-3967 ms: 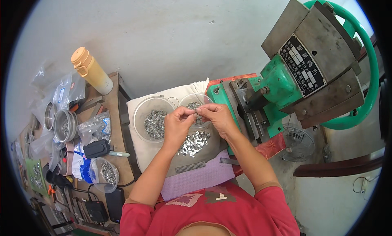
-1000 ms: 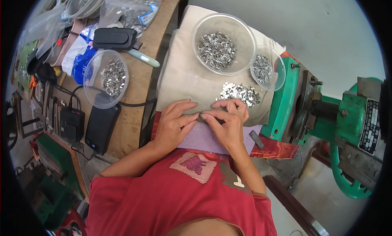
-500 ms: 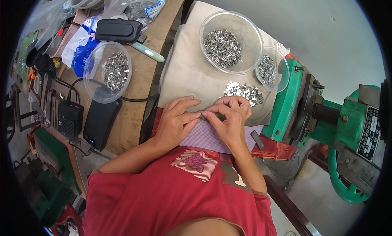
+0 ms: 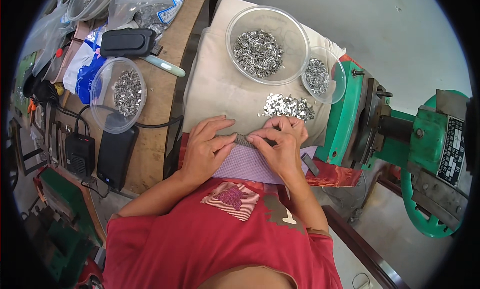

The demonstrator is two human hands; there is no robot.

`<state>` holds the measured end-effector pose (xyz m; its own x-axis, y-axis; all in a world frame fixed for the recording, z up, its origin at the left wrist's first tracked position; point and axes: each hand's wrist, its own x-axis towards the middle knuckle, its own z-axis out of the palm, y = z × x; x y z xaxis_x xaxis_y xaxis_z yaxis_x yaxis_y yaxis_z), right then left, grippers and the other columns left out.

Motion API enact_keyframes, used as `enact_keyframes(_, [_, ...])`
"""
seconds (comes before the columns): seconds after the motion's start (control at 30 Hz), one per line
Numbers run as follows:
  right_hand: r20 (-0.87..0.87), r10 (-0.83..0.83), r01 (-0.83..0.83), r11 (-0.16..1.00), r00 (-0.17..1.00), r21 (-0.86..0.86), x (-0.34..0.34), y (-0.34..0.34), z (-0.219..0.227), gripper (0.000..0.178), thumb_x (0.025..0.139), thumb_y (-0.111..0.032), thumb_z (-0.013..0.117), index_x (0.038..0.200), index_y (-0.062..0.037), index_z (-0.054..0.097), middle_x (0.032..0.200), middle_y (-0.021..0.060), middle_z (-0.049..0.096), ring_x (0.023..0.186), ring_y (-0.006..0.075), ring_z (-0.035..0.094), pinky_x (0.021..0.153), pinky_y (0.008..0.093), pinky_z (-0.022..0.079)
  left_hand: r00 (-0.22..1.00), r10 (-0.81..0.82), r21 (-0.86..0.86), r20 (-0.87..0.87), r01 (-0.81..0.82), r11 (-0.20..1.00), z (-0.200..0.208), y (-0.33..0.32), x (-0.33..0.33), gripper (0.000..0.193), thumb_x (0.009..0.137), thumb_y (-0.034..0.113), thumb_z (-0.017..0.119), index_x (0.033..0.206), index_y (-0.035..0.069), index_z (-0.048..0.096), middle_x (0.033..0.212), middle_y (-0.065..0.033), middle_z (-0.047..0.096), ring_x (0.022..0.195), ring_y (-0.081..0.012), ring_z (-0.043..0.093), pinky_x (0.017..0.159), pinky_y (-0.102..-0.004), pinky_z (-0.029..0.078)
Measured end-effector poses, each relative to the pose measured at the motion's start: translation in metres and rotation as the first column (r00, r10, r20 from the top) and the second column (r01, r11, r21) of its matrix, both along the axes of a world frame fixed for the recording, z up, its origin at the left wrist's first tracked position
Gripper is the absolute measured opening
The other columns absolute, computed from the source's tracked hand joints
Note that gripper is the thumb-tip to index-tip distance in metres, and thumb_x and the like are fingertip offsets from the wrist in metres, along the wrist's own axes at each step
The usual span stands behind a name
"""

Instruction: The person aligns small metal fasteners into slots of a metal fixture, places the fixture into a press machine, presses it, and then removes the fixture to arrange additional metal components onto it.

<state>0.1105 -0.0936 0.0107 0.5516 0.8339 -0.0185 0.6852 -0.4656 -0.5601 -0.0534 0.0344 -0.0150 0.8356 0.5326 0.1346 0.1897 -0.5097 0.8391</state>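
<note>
Between my hands lies a short grey ribbed strip [image 4: 243, 140], which looks like a row of small metal pieces set side by side. My left hand [image 4: 206, 148] pinches its left end between thumb and forefinger. At its right end, the thumb and fingertips of my right hand [image 4: 280, 142] close on it, hiding that end. Beneath is a purple woven mat [image 4: 232, 166]. Just beyond my right hand, a loose heap of shiny small metal pieces [image 4: 287, 107] rests on the beige cloth [image 4: 210, 84]. A dark flat metal bar [image 4: 310, 164] lies at the mat's right edge.
Farther back stand a large clear tub [image 4: 295, 71] and a smaller clear tub [image 4: 336, 84], both holding metal pieces. A green machine [image 4: 345, 109] borders the right side. On the left wooden bench [image 4: 155, 149] are another clear tub [image 4: 102, 106], a black phone-like device [image 4: 116, 156] and cables.
My left hand has drawn slightly away from my right, so the ribbed strip now shows between them. The whole surroundings have shifted a little to the left and up in view.
</note>
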Motion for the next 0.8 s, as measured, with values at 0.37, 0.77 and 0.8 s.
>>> enact_keyframes(0.37, [0.006,-0.020,0.021,0.999,1.000,-0.049,0.001,-0.004,0.007,0.017,0.072,-0.030,0.085,0.085,-0.0191,0.082,0.091,-0.0072,0.061,0.104,0.0194,0.045,0.099,0.0399,0.024,1.000,0.000,-0.005,-0.011,0.000,1.000,-0.001,0.002,-0.001,0.026,0.073,0.001,0.079,0.098,0.004,0.076,0.122,-0.0114,0.066,0.121,-0.0331,0.058,0.101,-0.0412,0.045])
enact_keyframes(0.77, [0.030,-0.016,0.017,0.999,0.999,-0.029,0.007,-0.015,0.006,0.016,0.070,-0.033,0.085,0.080,-0.0213,0.081,0.091,-0.0058,0.058,0.102,0.0236,0.046,0.093,0.0460,0.025,1.000,0.011,0.010,0.007,-0.011,1.000,-0.002,-0.001,0.001,0.024,0.073,0.003,0.078,0.097,0.003,0.076,0.121,-0.0099,0.066,0.121,-0.0309,0.058,0.099,-0.0405,0.044])
enact_keyframes(0.8, [0.026,-0.020,0.021,1.000,0.999,-0.023,0.007,-0.015,0.006,0.016,0.070,-0.033,0.085,0.080,-0.0211,0.081,0.091,-0.0057,0.058,0.102,0.0236,0.046,0.092,0.0456,0.025,1.000,0.012,0.011,0.003,-0.012,1.000,0.000,-0.001,0.001,0.025,0.073,0.002,0.078,0.098,0.003,0.076,0.122,-0.0102,0.067,0.121,-0.0313,0.058,0.099,-0.0405,0.043])
